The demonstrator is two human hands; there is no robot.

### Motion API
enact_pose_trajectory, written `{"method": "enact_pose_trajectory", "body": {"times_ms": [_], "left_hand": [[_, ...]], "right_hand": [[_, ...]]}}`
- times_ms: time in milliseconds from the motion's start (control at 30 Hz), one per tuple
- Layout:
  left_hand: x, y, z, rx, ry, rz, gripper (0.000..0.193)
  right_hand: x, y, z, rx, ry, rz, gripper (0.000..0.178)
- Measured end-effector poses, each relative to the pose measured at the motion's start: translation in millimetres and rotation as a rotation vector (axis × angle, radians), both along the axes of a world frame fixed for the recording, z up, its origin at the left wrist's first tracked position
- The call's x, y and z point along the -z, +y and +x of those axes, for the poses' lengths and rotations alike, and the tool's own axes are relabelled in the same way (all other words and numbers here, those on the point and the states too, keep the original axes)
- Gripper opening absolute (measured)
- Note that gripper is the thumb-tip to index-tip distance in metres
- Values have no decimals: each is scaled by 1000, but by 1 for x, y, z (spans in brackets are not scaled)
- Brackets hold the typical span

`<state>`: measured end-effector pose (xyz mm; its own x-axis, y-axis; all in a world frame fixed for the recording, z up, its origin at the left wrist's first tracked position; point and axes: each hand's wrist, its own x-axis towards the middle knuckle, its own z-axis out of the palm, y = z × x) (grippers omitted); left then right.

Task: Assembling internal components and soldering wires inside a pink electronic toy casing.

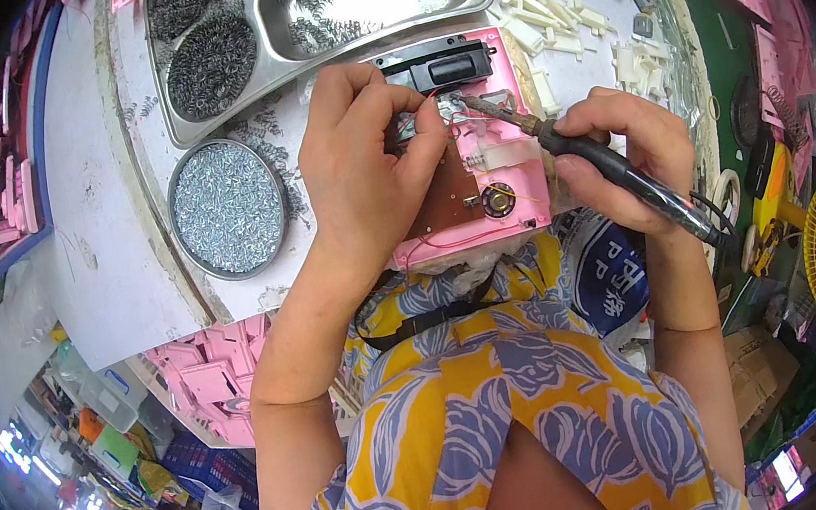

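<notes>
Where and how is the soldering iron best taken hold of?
Probably by its thick dark handle, coming from the right, where the right hand grips it. The iron slants, its slim metal shaft pointing up-left into the pink casing and its handle running down-right. The shaft likely gets hot, so fingers should stay behind it.

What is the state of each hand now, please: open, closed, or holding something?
Left hand: closed in a pinch, apparently on a thin red wire.
Right hand: closed, holding a soldering iron with long black handle.
</notes>
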<state>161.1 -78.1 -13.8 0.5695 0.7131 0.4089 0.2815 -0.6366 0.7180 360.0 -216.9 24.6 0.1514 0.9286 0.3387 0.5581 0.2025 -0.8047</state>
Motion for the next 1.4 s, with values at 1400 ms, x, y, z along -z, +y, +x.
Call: {"method": "enact_pose_trajectory", "body": {"times_ms": [1400], "left_hand": [[4, -1, 3, -22, -27, 159, 14]], "right_hand": [[4, -30, 9, 112, 164, -21, 27]]}}
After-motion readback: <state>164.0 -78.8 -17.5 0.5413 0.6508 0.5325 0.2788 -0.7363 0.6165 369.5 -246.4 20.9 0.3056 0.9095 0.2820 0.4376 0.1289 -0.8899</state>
